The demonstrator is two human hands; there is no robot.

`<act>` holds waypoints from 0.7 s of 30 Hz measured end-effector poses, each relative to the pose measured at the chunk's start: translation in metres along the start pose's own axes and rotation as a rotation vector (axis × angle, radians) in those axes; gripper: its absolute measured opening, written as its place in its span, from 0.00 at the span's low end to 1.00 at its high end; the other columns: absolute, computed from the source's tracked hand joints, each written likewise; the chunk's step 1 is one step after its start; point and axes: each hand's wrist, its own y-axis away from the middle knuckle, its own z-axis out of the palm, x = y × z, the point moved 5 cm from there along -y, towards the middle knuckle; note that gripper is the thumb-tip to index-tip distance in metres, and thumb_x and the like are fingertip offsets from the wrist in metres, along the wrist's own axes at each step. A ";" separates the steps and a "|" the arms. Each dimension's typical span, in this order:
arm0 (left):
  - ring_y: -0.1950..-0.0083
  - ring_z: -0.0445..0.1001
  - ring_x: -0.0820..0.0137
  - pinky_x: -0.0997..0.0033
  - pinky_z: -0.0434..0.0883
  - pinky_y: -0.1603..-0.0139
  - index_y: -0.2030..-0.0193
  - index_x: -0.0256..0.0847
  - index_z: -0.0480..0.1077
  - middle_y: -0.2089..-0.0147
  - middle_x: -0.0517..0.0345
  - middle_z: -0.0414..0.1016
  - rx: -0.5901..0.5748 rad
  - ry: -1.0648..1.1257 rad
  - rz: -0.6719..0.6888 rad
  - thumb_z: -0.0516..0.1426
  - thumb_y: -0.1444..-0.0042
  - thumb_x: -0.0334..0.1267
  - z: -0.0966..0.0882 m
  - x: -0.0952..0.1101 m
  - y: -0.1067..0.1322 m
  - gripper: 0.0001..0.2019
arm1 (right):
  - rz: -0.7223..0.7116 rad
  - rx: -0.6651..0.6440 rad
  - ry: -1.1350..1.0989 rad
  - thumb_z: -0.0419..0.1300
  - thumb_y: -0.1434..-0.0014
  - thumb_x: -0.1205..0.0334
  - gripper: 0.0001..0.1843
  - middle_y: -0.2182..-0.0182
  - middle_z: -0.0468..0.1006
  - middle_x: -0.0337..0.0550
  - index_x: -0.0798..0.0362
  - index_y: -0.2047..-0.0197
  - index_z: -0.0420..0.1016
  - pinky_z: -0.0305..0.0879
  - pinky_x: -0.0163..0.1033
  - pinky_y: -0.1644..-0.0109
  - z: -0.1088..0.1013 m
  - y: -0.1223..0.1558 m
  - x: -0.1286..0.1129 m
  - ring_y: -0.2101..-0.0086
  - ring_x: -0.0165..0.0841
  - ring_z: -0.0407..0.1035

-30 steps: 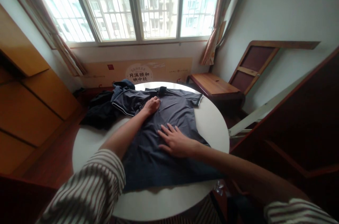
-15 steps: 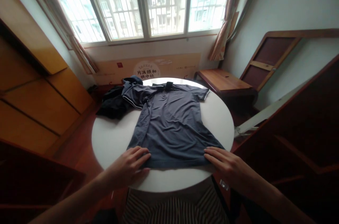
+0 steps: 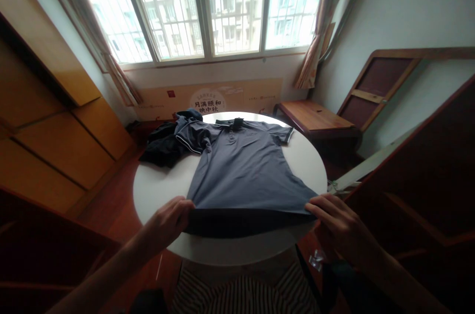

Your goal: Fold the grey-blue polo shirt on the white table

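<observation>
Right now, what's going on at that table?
A person stands at a round white table with a grey polo shirt spread flat on it, collar toward the window. The left hand grips the hem's left corner and the right hand grips its right corner, and the hem is lifted a little off the tabletop. A heap of dark clothes lies at the table's far left edge, partly under the shirt's sleeve.

Hands [image 3: 168,219] – shirt hem [image 3: 247,214] – table [image 3: 156,190]
</observation>
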 end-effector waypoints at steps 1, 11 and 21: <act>0.63 0.73 0.70 0.71 0.72 0.60 0.52 0.42 0.66 0.63 0.57 0.73 -0.046 -0.025 0.046 0.50 0.34 0.28 0.002 0.001 0.001 0.08 | -0.005 -0.012 0.004 0.50 0.44 0.78 0.21 0.64 0.77 0.47 0.51 0.55 0.77 0.73 0.45 0.60 0.002 0.002 0.001 0.63 0.39 0.70; 0.66 0.68 0.61 0.63 0.67 0.65 0.64 0.40 0.72 0.67 0.53 0.69 -0.121 -0.504 -0.070 0.53 0.44 0.27 -0.020 -0.011 0.032 0.08 | 0.024 -0.113 0.006 0.52 0.46 0.75 0.17 0.62 0.74 0.51 0.54 0.56 0.74 0.71 0.48 0.56 0.013 0.019 0.006 0.59 0.43 0.68; 0.73 0.66 0.68 0.70 0.65 0.70 0.73 0.42 0.66 0.73 0.58 0.68 -0.147 -0.428 -0.057 0.49 0.36 0.32 -0.031 -0.024 0.065 0.14 | 0.063 -0.097 -0.011 0.53 0.34 0.63 0.07 0.65 0.73 0.47 0.51 0.57 0.73 0.70 0.44 0.59 0.014 0.014 0.011 0.64 0.38 0.69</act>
